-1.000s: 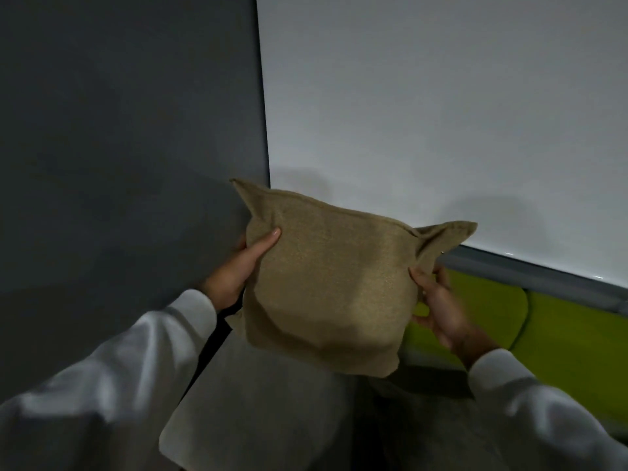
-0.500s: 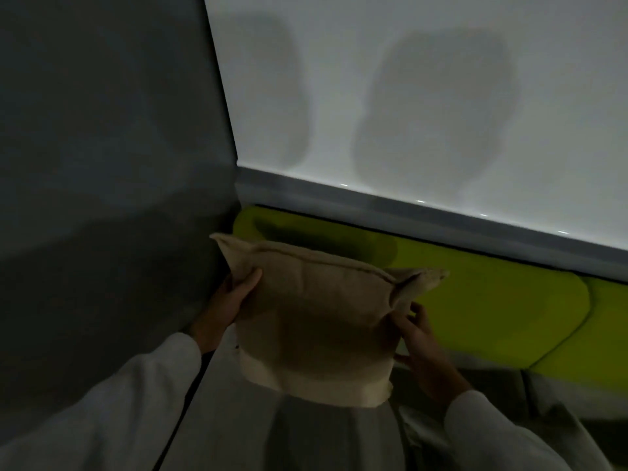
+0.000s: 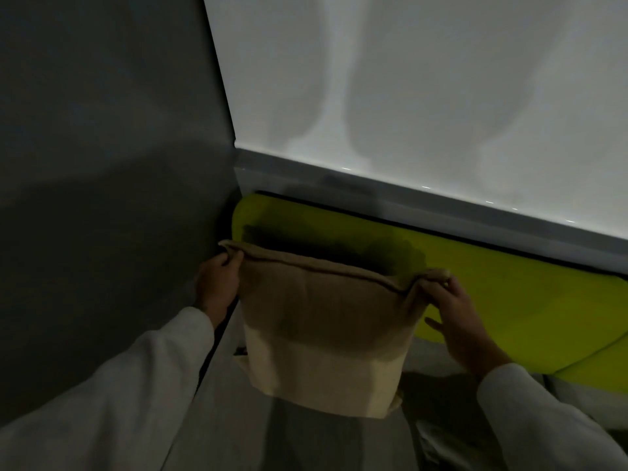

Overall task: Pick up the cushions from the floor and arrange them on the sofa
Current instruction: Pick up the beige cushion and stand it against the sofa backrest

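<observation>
A tan fabric cushion (image 3: 326,331) stands upright in the left corner of the sofa, in front of the lime-green backrest (image 3: 509,300). My left hand (image 3: 217,283) grips its top left corner. At the top right corner my right hand (image 3: 455,314) pinches the fabric with thumb and forefinger while the other fingers spread toward the backrest. The cushion's lower edge reaches down to the grey seat (image 3: 238,419); whether it rests on it I cannot tell.
A dark grey wall (image 3: 102,164) closes the left side, right beside my left hand. A white wall (image 3: 407,96) with a grey ledge (image 3: 407,202) runs behind the backrest. A second green backrest section (image 3: 594,365) continues to the right.
The cushion has come down from in front of the walls into the sofa corner. Both hands have shifted from its sides to its top corners.
</observation>
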